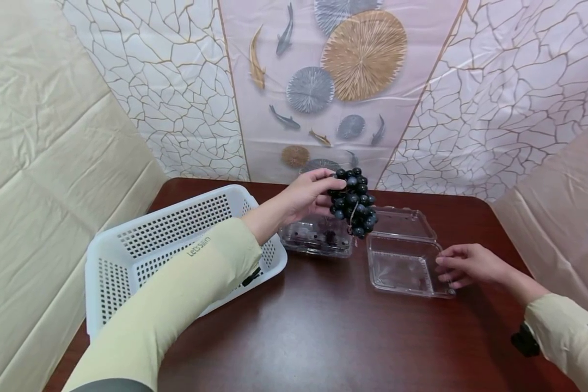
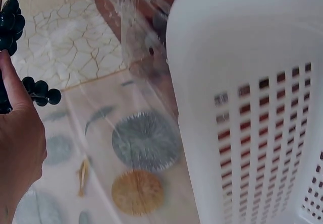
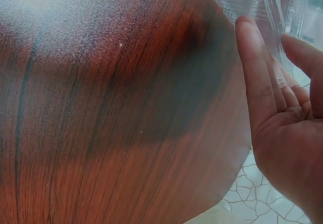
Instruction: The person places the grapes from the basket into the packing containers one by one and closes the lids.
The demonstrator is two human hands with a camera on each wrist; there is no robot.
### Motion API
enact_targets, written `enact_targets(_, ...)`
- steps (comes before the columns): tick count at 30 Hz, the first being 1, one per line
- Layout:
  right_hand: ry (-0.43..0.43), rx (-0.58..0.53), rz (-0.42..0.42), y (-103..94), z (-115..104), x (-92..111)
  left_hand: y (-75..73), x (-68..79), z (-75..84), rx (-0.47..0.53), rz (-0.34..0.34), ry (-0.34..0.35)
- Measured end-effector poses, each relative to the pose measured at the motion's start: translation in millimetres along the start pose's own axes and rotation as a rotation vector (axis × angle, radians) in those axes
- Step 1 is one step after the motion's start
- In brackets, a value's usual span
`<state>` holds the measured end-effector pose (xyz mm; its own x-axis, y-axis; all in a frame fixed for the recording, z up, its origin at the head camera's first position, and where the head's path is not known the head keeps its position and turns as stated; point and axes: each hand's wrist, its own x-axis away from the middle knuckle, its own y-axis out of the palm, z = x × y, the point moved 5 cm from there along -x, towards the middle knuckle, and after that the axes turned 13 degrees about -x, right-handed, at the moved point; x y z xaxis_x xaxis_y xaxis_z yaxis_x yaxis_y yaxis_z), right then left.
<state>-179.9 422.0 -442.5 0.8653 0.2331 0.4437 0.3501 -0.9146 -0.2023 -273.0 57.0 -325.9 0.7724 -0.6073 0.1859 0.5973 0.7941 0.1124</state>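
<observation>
In the head view my left hand (image 1: pixel 306 198) holds a bunch of dark grapes (image 1: pixel 354 201) in the air, thumb on the near side. The bunch hangs over the gap between two clear plastic containers. The right-hand clear container (image 1: pixel 402 267) lies with its lid (image 1: pixel 404 222) folded back toward the wall. At that container's right edge is my right hand (image 1: pixel 470 265), its fingertips right at the rim. In the right wrist view the index finger (image 3: pixel 257 67) is nearly straight, with the thumb apart from it. Below the grapes, another clear container (image 1: pixel 316 245) has dark fruit inside.
A white perforated basket (image 1: pixel 176 212) stands on the left of the dark red wooden table (image 1: pixel 323 326), partly behind my left sleeve. Patterned cloth (image 1: pixel 176 81) rises behind the table's far edge, and pale cloth hangs at both sides.
</observation>
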Motion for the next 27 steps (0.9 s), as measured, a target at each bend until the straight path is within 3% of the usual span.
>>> enact_targets(13, 0.023, 0.01, 0.023, -0.2, 1, -1, 41.2, -20.9, -9.3, -0.063, -0.065, -0.015)
enact_targets(27, 0.022, 0.019, 0.021, -1.8, 1, -2, 72.3, -44.9, -38.0, -0.171, -0.085, -0.052)
